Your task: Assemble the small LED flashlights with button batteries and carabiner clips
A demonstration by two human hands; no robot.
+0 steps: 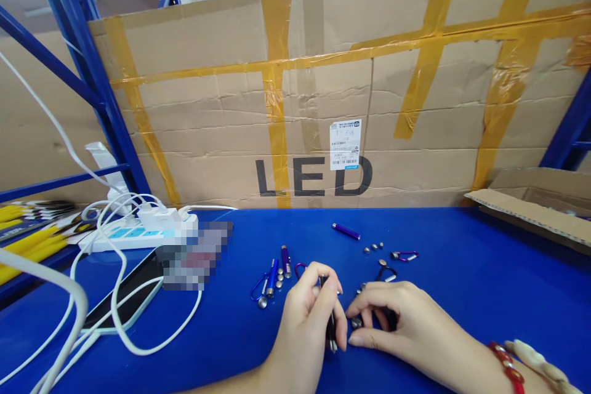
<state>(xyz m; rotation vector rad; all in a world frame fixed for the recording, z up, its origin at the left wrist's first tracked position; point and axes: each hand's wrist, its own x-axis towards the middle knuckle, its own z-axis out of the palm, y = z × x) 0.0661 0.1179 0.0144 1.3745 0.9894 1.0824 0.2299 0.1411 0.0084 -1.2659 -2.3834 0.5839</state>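
Note:
My left hand (pixel 310 314) is closed around a small black flashlight tube (pixel 331 333), which stands nearly upright with its lower end showing below the fingers. Close by on the right, my right hand (pixel 397 317) pinches a small round silver piece (pixel 356 322) between thumb and fingertips. Something dark shows under its curled fingers, too hidden to name. Left of my left hand lie a blue flashlight tube (pixel 273 277), a purple tube (pixel 286 261), a blue carabiner (pixel 259 288) and several button cells (pixel 279 278). A black carabiner (pixel 386 272) rests just beyond my right hand.
Farther back on the blue table (pixel 443 234) are another purple tube (pixel 346 231), small silver discs (pixel 374 247) and a purple carabiner (pixel 407 256). White cables, a phone (pixel 133 292) and a power strip (pixel 138 235) occupy the left. A cardboard wall (pixel 207 135) closes the back.

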